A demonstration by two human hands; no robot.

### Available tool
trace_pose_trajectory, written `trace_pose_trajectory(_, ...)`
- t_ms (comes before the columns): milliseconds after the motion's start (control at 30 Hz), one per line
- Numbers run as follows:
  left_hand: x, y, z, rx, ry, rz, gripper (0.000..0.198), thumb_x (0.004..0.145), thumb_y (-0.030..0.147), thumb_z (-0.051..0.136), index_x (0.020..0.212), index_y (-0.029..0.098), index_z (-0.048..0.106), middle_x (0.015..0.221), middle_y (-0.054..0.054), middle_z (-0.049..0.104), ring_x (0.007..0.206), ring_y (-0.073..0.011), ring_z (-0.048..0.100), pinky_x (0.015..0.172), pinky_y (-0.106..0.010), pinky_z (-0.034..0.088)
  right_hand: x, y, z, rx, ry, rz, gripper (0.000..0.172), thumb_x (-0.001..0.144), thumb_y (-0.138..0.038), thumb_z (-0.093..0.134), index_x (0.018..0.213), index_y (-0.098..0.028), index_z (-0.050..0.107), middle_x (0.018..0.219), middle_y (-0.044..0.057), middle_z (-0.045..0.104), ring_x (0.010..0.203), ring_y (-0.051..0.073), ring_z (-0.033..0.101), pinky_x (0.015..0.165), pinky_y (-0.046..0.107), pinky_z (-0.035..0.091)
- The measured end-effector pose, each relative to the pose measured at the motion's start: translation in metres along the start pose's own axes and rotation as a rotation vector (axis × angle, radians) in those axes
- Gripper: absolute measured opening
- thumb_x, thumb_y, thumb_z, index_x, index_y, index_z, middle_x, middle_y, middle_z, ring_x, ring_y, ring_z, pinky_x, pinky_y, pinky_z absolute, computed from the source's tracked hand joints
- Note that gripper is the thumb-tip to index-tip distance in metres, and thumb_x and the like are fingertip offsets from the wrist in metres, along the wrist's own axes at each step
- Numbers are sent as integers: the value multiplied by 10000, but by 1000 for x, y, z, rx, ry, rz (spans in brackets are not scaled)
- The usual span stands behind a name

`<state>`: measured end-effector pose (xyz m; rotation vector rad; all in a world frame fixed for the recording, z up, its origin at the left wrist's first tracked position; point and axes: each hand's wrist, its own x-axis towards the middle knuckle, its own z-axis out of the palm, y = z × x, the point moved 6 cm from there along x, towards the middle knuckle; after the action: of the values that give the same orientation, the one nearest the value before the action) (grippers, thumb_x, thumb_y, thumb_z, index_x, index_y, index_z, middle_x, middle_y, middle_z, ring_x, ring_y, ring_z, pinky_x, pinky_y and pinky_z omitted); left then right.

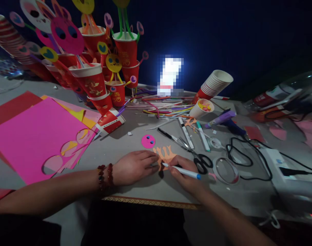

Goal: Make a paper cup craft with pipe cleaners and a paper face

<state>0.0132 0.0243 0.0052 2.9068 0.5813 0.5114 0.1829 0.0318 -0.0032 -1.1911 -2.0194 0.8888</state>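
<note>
In my right hand (185, 171) is a white marker (183, 170) with a blue end, its tip pointing left onto an orange paper cutout (167, 158) with wavy, finger-like strips. My left hand (135, 167) lies flat on the table, fingers stretched out, fingertips at the cutout's left edge. A dark shadow falls just below the cutout. Just above my hands rests a pink paper circle (148, 141) with blue-and-black eyes. Black-handled scissors (203, 162) lie beyond my right hand, beside a black pen (168, 135), a white marker (186, 133) and a teal-capped marker (203, 136).
Paper cups with animal figures (88, 80) stand at the back left, above pink paper sheets (35, 136). Pipe cleaners (168, 107) lie along the back near stacked cups (215, 85). Rightward are a tape roll (225, 170), a black cord (250, 164) and a purple glue gun (222, 119).
</note>
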Motion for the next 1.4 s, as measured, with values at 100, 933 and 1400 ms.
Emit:
trace_pose_trajectory(100,-1,0,0,-6,1,-6,260,1009,228,447,1183,155,626,1257,-98,635,1229,-235,539,1049,-383,484,-1,0,1,4,-10,-5,144,877,-246,538,738,-214,559,640,-33,558,571,129,523,564,246,372)
trace_pose_trajectory(933,-2,-1,1,-11,32,-4,227,1006,224,466,1124,156,647,1245,-98,640,1239,-230,536,1042,-383,486,3,-10,-1,-68,17,-73,148,773,-172,506,632,-217,500,552,-36,539,510,127,506,539,247,376)
trace_pose_trajectory(1400,-1,0,0,-16,26,-7,227,1007,223,460,1124,159,643,1242,-95,644,1239,-229,539,1030,-378,495,7,-15,-2,-4,-3,-68,151,738,-154,488,604,-223,495,529,-35,539,495,132,513,529,249,374)
